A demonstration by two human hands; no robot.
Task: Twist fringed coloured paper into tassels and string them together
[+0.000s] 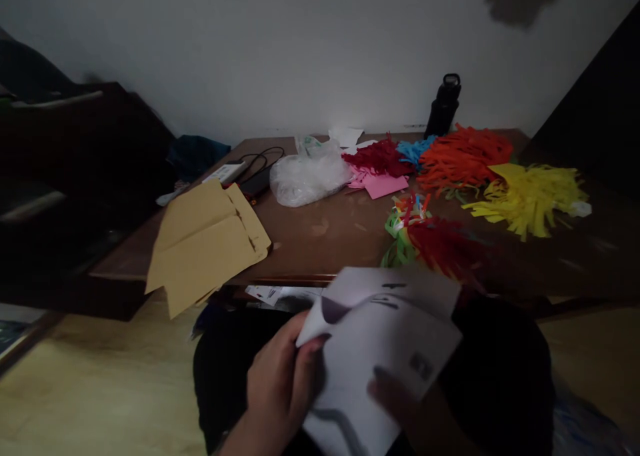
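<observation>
A white sheet of paper [350,376] with dark printed marks is bent over on itself above my lap. My left hand [280,383] pinches its left edge between thumb and fingers. At the lower right, my right hand [405,403] has its thumb on the printed face, the other fingers hidden behind the sheet or in shadow. Just beyond the paper, a bundle of red and multicoloured fringed strips [440,243] rests at the table's front edge.
On the brown table [320,243] lie yellow-tan card sheets [205,243] overhanging the front edge, a clear plastic bag [310,173], pink paper [385,185], an orange fringed bundle [465,156] and a yellow fringed bundle [530,196]. A black bottle [443,109] stands near the wall.
</observation>
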